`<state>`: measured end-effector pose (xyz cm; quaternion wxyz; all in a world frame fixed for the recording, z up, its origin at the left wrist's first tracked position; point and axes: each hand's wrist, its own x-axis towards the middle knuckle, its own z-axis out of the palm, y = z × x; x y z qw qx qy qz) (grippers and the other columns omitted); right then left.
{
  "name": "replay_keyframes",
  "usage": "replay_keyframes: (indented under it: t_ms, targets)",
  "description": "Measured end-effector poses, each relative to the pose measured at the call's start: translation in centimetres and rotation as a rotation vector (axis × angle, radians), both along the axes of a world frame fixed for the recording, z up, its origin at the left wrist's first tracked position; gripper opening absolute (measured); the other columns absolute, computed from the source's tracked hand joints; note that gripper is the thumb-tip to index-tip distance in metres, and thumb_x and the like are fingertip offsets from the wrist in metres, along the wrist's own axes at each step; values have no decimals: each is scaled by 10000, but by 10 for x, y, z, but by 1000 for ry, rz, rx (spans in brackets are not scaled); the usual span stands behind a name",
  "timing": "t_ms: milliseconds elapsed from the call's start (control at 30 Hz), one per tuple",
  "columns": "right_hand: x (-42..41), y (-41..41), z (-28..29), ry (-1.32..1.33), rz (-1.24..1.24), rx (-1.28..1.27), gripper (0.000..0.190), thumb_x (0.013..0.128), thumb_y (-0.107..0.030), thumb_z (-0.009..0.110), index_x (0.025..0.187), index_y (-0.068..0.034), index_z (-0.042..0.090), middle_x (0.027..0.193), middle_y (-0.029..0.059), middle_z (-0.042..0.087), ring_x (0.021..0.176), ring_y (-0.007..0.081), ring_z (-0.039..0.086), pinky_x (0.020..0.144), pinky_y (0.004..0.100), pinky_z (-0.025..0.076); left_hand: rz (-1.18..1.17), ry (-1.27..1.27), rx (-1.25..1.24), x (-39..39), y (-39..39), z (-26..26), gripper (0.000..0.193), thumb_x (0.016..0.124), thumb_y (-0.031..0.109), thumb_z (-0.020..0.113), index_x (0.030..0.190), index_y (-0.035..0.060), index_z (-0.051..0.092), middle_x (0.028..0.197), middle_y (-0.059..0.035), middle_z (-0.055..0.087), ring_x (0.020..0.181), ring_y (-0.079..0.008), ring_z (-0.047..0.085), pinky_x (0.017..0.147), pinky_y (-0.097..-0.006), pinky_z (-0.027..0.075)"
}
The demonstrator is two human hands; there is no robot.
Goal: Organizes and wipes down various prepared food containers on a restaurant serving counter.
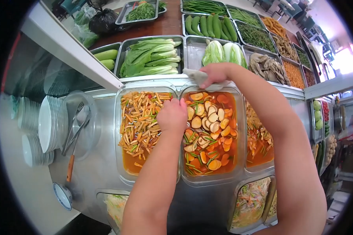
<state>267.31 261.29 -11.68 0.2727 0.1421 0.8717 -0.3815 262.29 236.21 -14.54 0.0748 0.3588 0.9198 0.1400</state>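
Note:
My right hand (218, 74) grips a pale grey cloth (196, 75) at the far rim of a clear tray (239, 141) of sliced ingredients in red-orange sauce (220, 164). Between that tray and the clear tray (118, 132) of brown strips (138, 117) is my left hand (173, 115), curled above the adjoining rims. My own hand hides what its fingers touch. Part of the cloth lies along the far rim, close to the white ledge (153, 78). A third tray of food in reddish sauce (260, 160) is partly covered by my right forearm.
Stacked white plates (47, 123), a clear lid-like dish (95, 126) with serving utensils (73, 138), and a bowl (63, 196) stand left. Metal trays hold leafy greens (153, 57) and cabbages (223, 53) beyond the ledge. A frame post (76, 44) slants at left. Shredded-food trays (250, 202) lie nearer me.

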Motion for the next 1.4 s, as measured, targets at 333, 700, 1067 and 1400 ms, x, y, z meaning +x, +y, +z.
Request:
replay_keyframes:
  t_ms: [333,700,1067,1400]
  targets:
    - [102,60,17,-161,-193,-92,566,749,-306,808,1216,-78,584,1101,91,667,991,210,610,870,366,475,17,35,0,-1,-1,1,384,940,422,483,873,76,634,849,-135,629,750,-340,657,640,-458,534]
    - [106,76,8,-158,-48,15,606,728,-335,817,1227,-84,583,1087,86,680,979,203,623,865,360,475,-380,-240,-159,128,102,47,513,863,520,531,853,35,697,880,-194,677,875,-340,666,740,-451,530]
    - [200,125,4,-101,-69,210,682,684,-408,833,1237,-97,583,1122,110,666,1020,243,616,875,378,466,-301,-431,-304,150,136,32,498,892,409,434,955,-13,690,1008,-240,670,985,-377,642,863,-465,494]
    - [316,116,-19,283,-917,-253,507,802,-276,765,1228,-74,580,1124,55,651,1020,177,607,886,363,472,-300,-339,-319,150,135,25,501,922,418,413,955,10,702,1015,-210,683,972,-345,657,837,-458,514]
